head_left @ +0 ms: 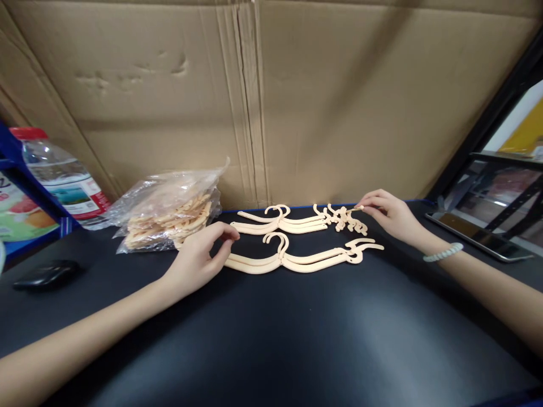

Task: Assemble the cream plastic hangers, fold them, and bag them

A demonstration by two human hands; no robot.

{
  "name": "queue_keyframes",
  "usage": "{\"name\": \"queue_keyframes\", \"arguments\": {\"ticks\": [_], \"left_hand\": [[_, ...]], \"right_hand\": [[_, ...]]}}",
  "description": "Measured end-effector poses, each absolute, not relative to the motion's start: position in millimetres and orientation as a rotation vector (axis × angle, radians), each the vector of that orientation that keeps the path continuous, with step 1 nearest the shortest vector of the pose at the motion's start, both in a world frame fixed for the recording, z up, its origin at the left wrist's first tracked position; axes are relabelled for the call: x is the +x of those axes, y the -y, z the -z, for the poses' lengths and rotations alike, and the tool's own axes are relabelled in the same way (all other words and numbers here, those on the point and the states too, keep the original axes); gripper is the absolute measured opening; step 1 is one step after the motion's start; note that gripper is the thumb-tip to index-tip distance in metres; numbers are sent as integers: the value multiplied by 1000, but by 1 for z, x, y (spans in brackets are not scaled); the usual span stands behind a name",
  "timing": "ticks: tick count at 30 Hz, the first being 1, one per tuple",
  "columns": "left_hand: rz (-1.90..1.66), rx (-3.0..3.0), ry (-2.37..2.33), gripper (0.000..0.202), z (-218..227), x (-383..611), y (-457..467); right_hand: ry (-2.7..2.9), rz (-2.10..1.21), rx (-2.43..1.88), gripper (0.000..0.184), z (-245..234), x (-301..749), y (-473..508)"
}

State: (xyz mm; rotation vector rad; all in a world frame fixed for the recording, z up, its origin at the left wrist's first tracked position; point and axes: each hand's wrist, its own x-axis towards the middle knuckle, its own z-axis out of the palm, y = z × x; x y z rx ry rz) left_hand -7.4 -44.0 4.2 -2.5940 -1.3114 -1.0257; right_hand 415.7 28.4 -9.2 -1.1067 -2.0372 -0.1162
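Two pairs of pale wooden clothes hangers lie flat, the back pair (275,226) behind the front pair (314,263). Curled at the left ends of both pairs is my left hand (201,254), thumb and forefinger tips close together; whatever lies between them is hidden. A small two-pronged wooden piece (360,245) lies at the right end of the front pair. Several small curvy wooden pieces (339,219) are heaped to the right of the back pair. Over this heap, my right hand (388,217) pinches a small, thin wooden piece (355,208) between its fingertips.
A clear plastic bag (169,209) of wooden parts lies left of the hangers. Further left are a big water bottle (63,175) and a black computer mouse (46,275). A tablet-like device (479,237) lies at right. Cardboard (339,102) walls off the back of the black table (271,339).
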Motion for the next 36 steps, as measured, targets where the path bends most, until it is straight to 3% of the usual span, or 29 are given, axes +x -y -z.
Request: {"name": "queue_keyframes", "arguments": {"ticks": [7, 14, 27, 31, 36], "left_hand": [[589, -2749, 1289, 23, -18, 5, 3], [451, -2768, 1337, 18, -12, 12, -21], [893, -2572, 1468, 14, -25, 11, 27], [1150, -2481, 1463, 15, -2, 9, 51], [1126, -2580, 1444, 17, 12, 10, 62]], "right_hand": [[1751, 296, -1078, 22, 0, 411, -20], [1516, -121, -1115, 23, -10, 401, -6], [1239, -717, -946, 16, -25, 372, 18], [1218, -878, -953, 24, -21, 356, 26], [1201, -1132, -1003, 40, -14, 338, 38]]}}
